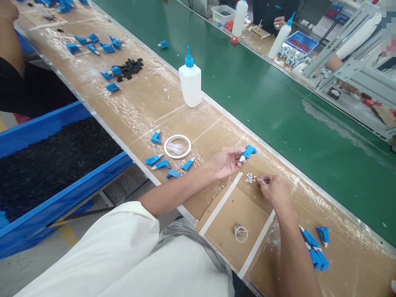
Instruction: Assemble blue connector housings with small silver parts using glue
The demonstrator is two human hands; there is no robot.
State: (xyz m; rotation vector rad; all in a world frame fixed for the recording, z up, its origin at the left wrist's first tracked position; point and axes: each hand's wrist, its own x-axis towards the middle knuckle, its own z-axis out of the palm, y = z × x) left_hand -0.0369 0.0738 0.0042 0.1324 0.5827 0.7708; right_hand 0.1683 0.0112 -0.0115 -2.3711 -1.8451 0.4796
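Observation:
My left hand (225, 161) pinches a small blue plastic connector (248, 152) and holds it just above the cardboard-covered bench (145, 103). My right hand (272, 187) rests on the bench with its fingertips pinched together at a little pile of tiny white parts (249, 178); whether a part sits in the pinch is too small to see. Several more blue connectors (162, 161) lie to the left of my left hand. Another group of blue connectors (317, 247) lies to the right of my right forearm.
A white glue bottle with a blue nozzle (190, 82) stands behind a tape ring (177, 147). A small clear cup (240, 233) sits near the front edge. A green conveyor belt (278, 107) runs alongside. A blue bin of black parts (52, 165) stands left. Other people work nearby.

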